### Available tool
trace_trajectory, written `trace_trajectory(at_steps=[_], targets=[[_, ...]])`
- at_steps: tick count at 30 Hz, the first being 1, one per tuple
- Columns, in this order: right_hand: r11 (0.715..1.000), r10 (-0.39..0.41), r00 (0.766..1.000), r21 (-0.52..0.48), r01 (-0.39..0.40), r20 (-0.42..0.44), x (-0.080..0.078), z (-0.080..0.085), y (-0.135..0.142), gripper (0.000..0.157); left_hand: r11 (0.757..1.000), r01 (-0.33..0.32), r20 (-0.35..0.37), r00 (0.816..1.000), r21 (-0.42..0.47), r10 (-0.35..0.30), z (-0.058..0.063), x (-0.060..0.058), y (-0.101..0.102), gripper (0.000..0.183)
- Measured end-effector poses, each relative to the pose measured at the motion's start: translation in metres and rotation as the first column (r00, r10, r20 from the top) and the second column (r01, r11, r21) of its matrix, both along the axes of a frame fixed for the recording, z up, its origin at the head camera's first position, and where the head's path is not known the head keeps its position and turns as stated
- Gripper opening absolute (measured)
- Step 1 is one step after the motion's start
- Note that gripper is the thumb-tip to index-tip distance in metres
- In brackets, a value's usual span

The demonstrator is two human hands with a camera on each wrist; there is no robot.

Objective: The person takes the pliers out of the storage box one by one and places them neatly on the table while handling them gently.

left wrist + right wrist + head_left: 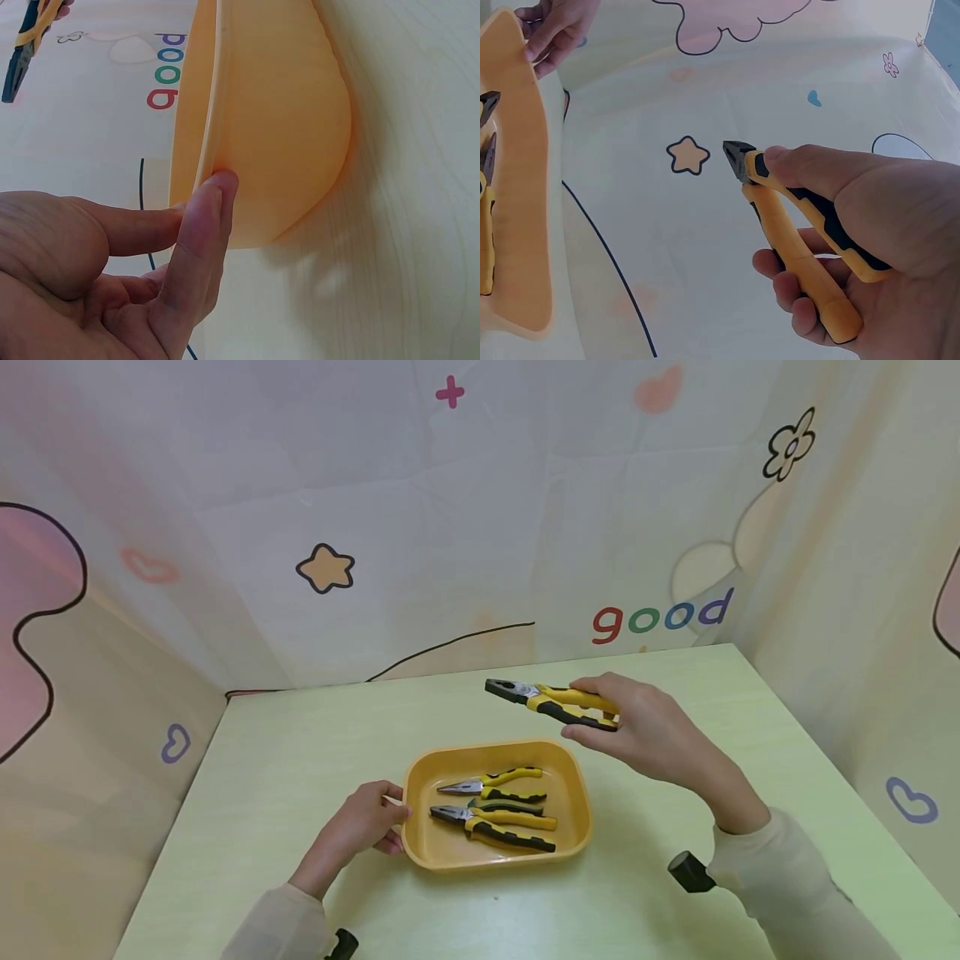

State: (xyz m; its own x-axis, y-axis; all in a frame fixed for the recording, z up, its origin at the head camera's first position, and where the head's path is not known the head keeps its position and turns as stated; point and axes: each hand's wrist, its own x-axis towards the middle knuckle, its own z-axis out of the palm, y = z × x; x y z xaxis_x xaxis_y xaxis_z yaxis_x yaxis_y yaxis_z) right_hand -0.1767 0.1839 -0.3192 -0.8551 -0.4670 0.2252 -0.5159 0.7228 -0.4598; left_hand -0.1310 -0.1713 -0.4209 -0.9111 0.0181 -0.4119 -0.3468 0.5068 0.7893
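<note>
My right hand (651,727) grips yellow-and-black combination pliers (517,692) by the handles, raised above the far right side of the tray. Their blunt dark head points left in the head view. At the left end of the shallow orange-yellow tray (577,810), my left hand (369,817) pinches the rim between thumb and fingers. Long-nose pliers (471,787) lie inside, toward the far side. Nearer me in the tray is another pair of combination pliers (452,814). A dark handle (510,807) shows between these two, its tool partly hidden.
The tray stands on a pale green table (300,752). A printed cloth backdrop (480,527) rises behind the table's far edge, with more cloth at both sides. Black wrist devices (692,872) stick out at both sleeves.
</note>
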Motion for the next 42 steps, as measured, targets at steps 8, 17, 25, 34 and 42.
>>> trace_trajectory(at_steps=[8, 17, 25, 34, 42], targets=[[1.0, -0.024, 0.991, -0.015, 0.022, -0.128, 0.008, -0.01, -0.007, 0.057, 1.0, 0.001, -0.007, 1.0, 0.016, -0.001, 0.0, 0.001, 0.001, 0.031], [0.999, -0.019, 0.983, -0.031, 0.013, -0.184, 0.009, -0.019, -0.012, 0.06, 1.0, 0.005, -0.017, 1.0, 0.025, -0.005, 0.0, 0.002, 0.0, 0.032], [1.0, -0.029, 0.98, -0.001, 0.03, -0.199, 0.01, -0.023, -0.015, 0.061, 1.0, 0.003, -0.011, 1.0, 0.026, -0.002, 0.0, 0.002, 0.0, 0.031], [0.999, -0.049, 0.976, -0.001, 0.05, -0.214, 0.009, -0.028, -0.017, 0.062, 1.0, 0.001, -0.002, 1.0, 0.02, -0.001, 0.001, 0.002, 0.0, 0.033], [0.995, -0.097, 0.977, -0.009, 0.097, -0.191, 0.009, -0.032, -0.014, 0.061, 1.0, -0.004, -0.01, 1.0, 0.031, 0.004, 0.0, 0.002, -0.001, 0.031]])
